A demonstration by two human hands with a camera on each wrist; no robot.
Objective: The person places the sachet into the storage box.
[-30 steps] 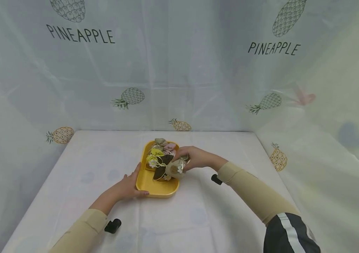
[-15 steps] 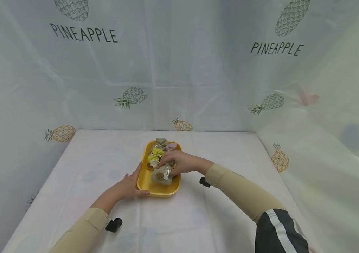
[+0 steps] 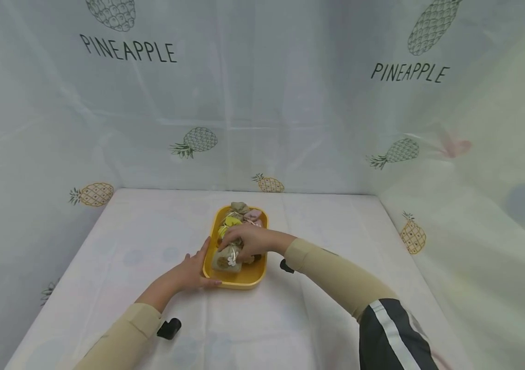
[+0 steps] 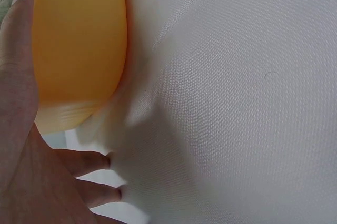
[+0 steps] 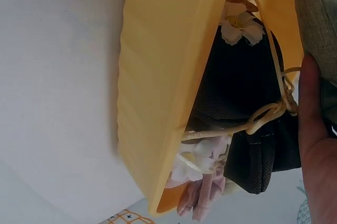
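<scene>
A yellow tray (image 3: 239,284) sits on the white-covered table, filled with small drawstring pouches. My left hand (image 3: 189,273) braces its near-left corner, thumb at the front rim and fingers extended along the left side. In the left wrist view two fingertips (image 4: 100,194) reach down by the tablecloth. My right hand (image 3: 252,240) pinches a grey-green pouch (image 3: 226,259) with a small white flower, over the tray's front part. Behind it lie a yellow pouch (image 3: 233,221), a pink one (image 3: 253,215) and an olive one (image 3: 240,207). A black pouch (image 5: 237,71) with gold cord shows beneath my right hand.
White cloth (image 3: 253,329) covers the table. A pale curtain (image 3: 290,103) printed with pineapples hangs behind and at both sides. Small black wrist cameras (image 3: 169,329) sit at both cuffs.
My right hand has carried the grey-green pouch leftward from the tray's right edge to its front-left part. My left hand has stayed at the tray's corner.
</scene>
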